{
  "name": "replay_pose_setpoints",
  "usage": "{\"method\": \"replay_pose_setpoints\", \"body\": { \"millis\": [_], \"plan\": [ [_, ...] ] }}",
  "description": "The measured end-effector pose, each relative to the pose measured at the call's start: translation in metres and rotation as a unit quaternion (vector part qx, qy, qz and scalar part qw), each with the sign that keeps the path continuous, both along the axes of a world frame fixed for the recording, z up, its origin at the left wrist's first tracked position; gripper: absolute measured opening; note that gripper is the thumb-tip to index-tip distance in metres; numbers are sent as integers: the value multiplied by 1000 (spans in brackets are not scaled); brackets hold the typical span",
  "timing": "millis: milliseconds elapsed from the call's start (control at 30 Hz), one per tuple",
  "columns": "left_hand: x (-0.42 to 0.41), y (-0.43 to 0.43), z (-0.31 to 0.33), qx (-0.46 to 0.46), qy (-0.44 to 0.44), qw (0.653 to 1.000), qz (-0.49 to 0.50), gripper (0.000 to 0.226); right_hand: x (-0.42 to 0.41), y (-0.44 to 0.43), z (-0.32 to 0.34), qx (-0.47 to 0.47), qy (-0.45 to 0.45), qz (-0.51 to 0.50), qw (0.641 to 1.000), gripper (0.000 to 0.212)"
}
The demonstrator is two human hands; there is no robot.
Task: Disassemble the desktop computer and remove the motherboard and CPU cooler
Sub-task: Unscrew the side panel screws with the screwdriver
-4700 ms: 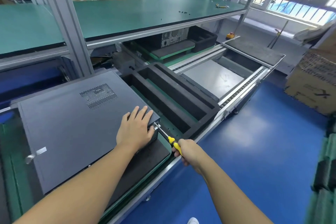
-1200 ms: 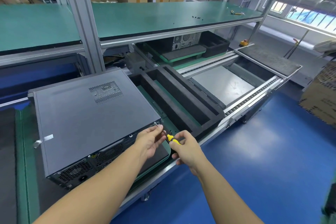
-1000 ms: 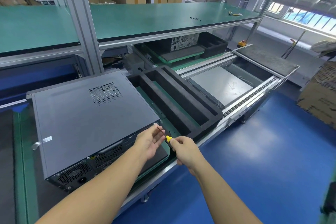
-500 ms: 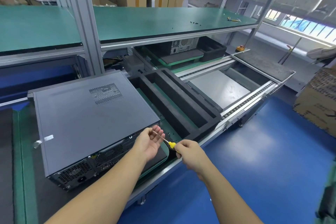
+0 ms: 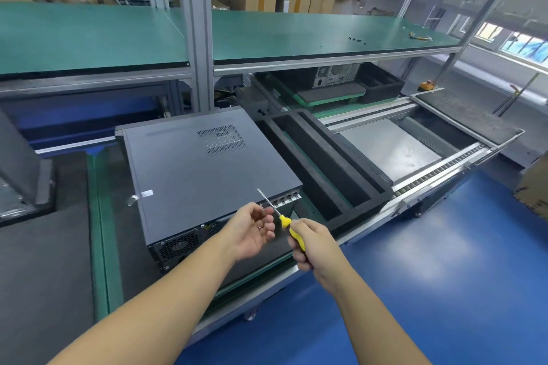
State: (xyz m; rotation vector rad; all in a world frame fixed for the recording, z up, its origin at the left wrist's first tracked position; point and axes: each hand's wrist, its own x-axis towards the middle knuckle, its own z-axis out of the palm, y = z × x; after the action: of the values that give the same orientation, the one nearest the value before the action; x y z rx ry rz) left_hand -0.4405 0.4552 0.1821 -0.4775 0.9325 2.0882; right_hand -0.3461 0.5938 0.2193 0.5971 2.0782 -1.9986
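Interior of the computer case (image 5: 207, 175) is hidden by its cover. The screwdriver (image 5: 284, 221) handle is largely covered by the right hand (image 5: 311, 243). Anything within the curled left hand (image 5: 252, 231) is too small to identify. Specks (image 5: 357, 40) on the upper worktop (image 5: 296, 32): unidentifiable.

Desktop computer (image 5: 207, 175): dark grey tower, casing closed. Lay on its side on black foam pad (image 5: 267, 258), perforated vent panel upward, rear fan grilles toward near edge. Screwdriver (image 5: 282, 219): yellow handle, slim shaft; pointed up-left above case's near right corner.

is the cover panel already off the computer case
No, the grey vented cover panel lies flat across the top of the computer case, hiding the inside.
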Motion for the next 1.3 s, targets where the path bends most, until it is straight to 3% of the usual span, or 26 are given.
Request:
{"method": "replay_pose_setpoints", "body": {
  "millis": [167,333,467,800,1300],
  "plan": [
    [19,-42,-14,38,22,998,53,34,7,-32,-9,48,-51,104,992,22],
    [41,-59,-37,38,38,992,113,28,14,-57,-15,66,-94,161,980,23],
    [48,-69,-43,18,56,988,144,24,16,-69,-16,83,-75,181,977,23],
    [50,-87,-35,-43,106,974,197,23,21,-97,-23,54,-36,171,983,26],
    [45,-97,-29,-130,131,967,177,23,19,-110,-36,1,-41,137,990,28]
  ]
}}
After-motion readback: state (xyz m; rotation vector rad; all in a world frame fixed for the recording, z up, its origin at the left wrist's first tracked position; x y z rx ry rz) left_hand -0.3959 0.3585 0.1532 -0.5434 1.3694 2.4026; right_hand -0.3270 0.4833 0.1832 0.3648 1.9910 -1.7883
